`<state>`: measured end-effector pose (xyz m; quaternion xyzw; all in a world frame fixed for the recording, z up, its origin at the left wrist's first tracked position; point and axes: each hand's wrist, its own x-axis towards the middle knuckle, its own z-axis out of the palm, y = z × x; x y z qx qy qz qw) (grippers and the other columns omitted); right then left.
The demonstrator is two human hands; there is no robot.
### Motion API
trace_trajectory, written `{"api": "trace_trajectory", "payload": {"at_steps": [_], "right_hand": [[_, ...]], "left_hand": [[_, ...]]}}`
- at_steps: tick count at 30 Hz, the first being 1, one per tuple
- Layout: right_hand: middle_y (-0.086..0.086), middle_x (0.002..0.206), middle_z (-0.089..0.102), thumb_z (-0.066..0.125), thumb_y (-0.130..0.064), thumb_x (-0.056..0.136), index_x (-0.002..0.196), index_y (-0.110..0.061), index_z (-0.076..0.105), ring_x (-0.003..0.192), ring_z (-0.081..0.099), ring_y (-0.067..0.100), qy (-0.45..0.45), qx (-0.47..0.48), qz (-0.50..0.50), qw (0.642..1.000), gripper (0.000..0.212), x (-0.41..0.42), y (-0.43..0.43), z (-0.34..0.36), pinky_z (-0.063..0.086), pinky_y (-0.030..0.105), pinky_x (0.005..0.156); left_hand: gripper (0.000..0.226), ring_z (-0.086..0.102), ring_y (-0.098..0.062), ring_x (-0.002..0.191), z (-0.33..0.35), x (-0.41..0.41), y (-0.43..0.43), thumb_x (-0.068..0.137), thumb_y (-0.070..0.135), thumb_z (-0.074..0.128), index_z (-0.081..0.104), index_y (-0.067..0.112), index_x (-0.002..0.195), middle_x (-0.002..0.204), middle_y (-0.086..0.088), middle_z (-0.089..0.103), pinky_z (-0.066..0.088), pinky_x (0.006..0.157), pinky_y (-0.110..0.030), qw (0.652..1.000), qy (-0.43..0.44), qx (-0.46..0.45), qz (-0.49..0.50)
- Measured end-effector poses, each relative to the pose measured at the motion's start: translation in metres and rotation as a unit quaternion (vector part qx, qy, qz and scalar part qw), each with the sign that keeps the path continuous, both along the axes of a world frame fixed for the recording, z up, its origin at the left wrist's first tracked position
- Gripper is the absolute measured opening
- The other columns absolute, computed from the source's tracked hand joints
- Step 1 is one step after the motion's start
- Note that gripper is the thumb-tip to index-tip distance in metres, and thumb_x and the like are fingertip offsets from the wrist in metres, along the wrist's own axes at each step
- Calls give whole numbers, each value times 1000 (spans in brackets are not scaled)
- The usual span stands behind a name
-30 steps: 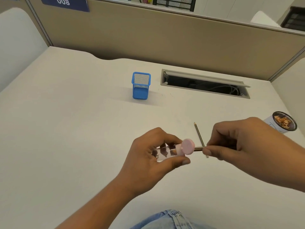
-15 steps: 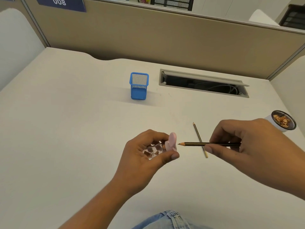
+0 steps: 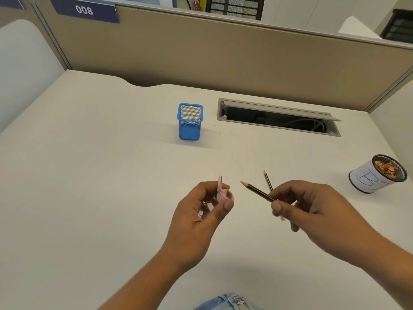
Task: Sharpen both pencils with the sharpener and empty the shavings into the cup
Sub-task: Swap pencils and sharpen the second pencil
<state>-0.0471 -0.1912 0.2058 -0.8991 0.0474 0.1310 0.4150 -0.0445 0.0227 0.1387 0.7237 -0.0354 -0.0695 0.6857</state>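
Head view: a blue holder (image 3: pixel 190 128) stands near the table's (image 3: pixel 89 175) far edge. My left hand (image 3: pixel 199 215) grips the pink sharpener (image 3: pixel 223 193); my right hand (image 3: pixel 312 209) pinches a pointed pencil (image 3: pixel 257 191).

The left hand (image 3: pixel 199 211) is gripping the pink sharpener (image 3: pixel 224 194) between curled fingers and thumb; the right hand (image 3: pixel 312 206), level beside it, is pinching a pencil (image 3: pixel 257 191), both forearms reaching forward.

Left hand (image 3: pixel 196 211) grips the pink sharpener (image 3: pixel 224 194); right hand (image 3: pixel 312 206) pinches a pencil (image 3: pixel 257 190), tip apart from it, above the bench (image 3: pixel 89 175).
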Motion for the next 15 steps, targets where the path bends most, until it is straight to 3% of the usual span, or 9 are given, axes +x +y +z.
{"api": "trace_trajectory", "payload": {"at_steps": [6, 12, 15], "right_hand": [[-16, 53, 63, 72, -28, 86, 79, -34, 75, 46, 53, 0, 17, 24, -27, 999, 9, -1, 3, -20, 38, 10, 44], [-26, 91, 63, 61, -38, 90, 87, -43, 69, 83, 58, 4, -88, -152, 98, 980, 11, -3, 1, -12, 40, 16, 61], [-22, 83, 62, 59, -38, 90, 93, -41, 69, 71, 60, 6, -162, -233, 147, 948, 11, 0, -3, -7, 50, 29, 58]], "left_hand": [[22, 59, 3, 79, -5, 3, -4, 81, 37, 64, 68, 30, 102, 94, 17, 70, 44, 72, -8, 1000, 10, 6, 0], [14, 61, -1, 86, -6, 8, -5, 79, 34, 71, 70, 34, 93, 96, 15, 71, 42, 71, -6, 999, -21, 30, -12], [12, 65, -7, 92, -6, 9, -6, 79, 26, 77, 72, 27, 90, 94, 13, 70, 43, 72, -7, 996, -61, 59, -28]]}}
